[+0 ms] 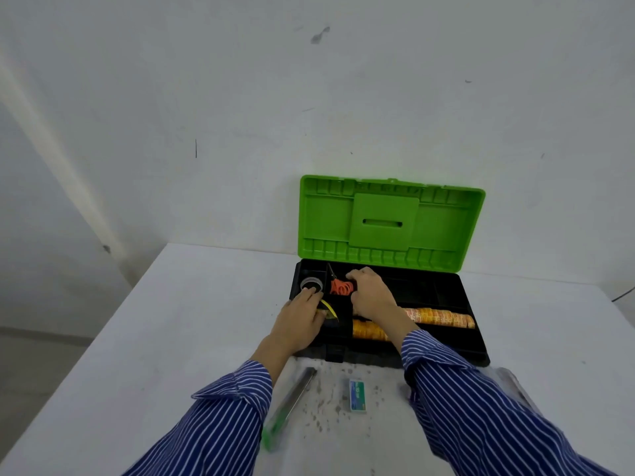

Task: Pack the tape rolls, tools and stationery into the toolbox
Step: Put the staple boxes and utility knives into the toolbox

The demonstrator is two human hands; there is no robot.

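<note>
Striped blue-and-white sleeves (481, 417) fill the near edge of the view, and between them on the white tabletop (192, 304) lie a long clear-and-green cased tool (292, 403) and a small white-and-green stationery box (357, 395), both not yet packed. Beyond them sits the black toolbox tray with its bright green lid (388, 221) propped open. Rows of orange tape rolls (439, 317) already lie in its front compartment. At the tray's left end, the left hand (299, 324) rests with fairly straight fingers over a yellow-edged item (328, 309), touching a grey-rimmed round roll (312, 284); whether it grips anything I cannot tell. Further in, the right hand (371, 293) curls around orange-handled scissors (340, 286), settling them into a rear compartment. I would lay them flat, blades along the divider, then release.
</note>
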